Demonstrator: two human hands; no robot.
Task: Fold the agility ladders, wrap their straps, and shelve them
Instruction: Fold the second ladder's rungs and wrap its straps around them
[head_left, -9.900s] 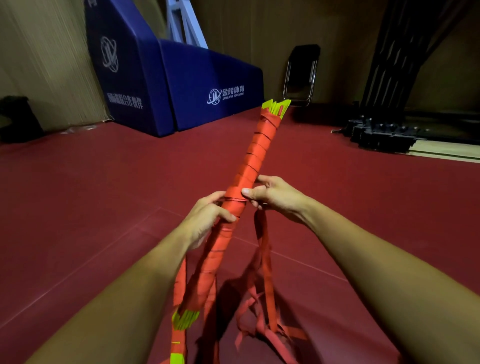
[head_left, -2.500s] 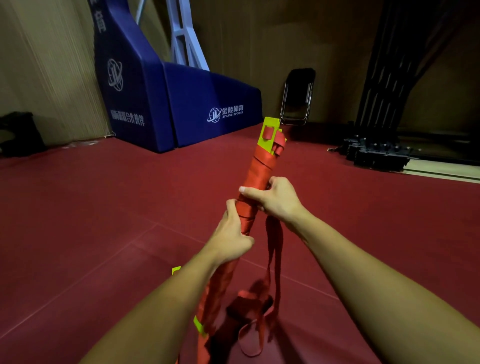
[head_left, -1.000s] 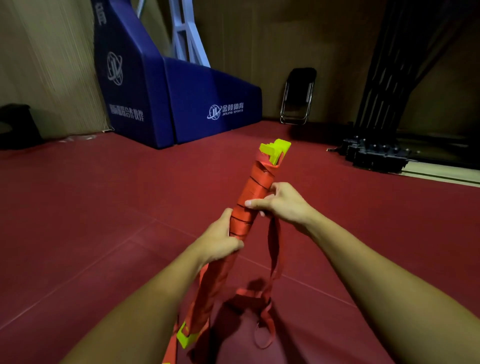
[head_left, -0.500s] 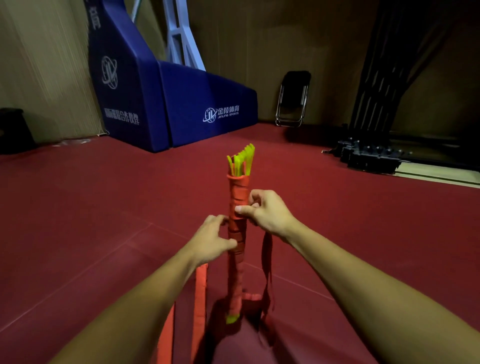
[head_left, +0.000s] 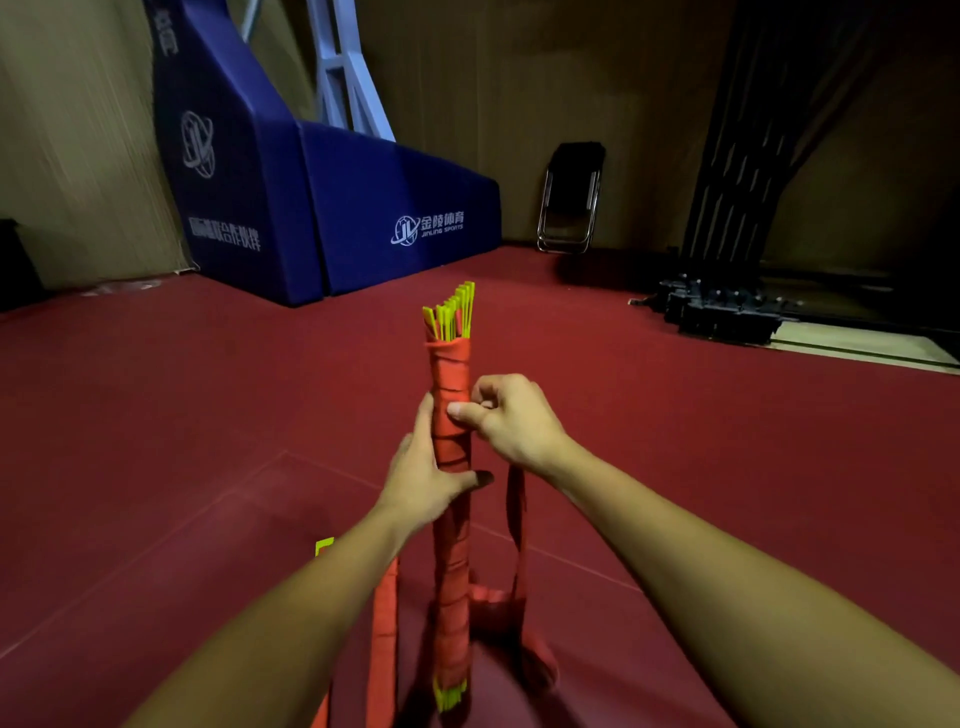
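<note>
Left hand (head_left: 429, 480) grips the upright ladder bundle (head_left: 450, 366) while right hand (head_left: 509, 418) pinches the strap (head_left: 516, 522) against it; if that pinch slips, the wound turns could slacken and unravel.

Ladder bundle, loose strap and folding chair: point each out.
ladder bundle (head_left: 451, 566), head view, wrapped lower half.
loose strap (head_left: 516, 519), head view, hanging stretch beside the bundle.
folding chair (head_left: 571, 176), head view, dark backrest.
</note>
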